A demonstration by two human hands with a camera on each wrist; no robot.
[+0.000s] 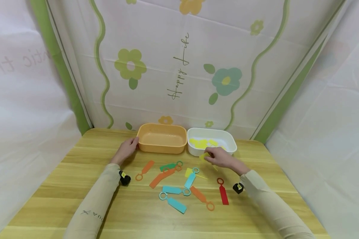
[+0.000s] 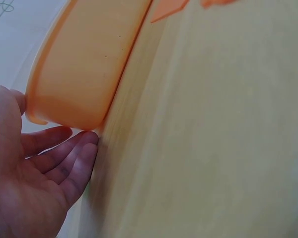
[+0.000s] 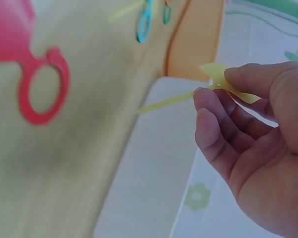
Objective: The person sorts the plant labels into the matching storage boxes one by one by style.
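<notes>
Right hand (image 1: 219, 156) pinches yellow piece (image 3: 217, 73) by near rim of white tub (image 1: 194, 151), its thin strip (image 3: 166, 103) pointing toward wooden tabletop (image 1: 254, 159). Left hand (image 1: 126, 149), fingers loosely bent, touches orange tub (image 1: 161, 148) at end farthest from white tub. Right of white tub, tabletop runs to its edge.

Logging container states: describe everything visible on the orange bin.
The orange bin is an open, rounded-corner rectangular tub, plastic-looking, with small dark specks. It stands upright on the wood-grain table, left of the white bin; whether they touch is unclear. The left hand touches its left end. Nothing shows inside.
</notes>
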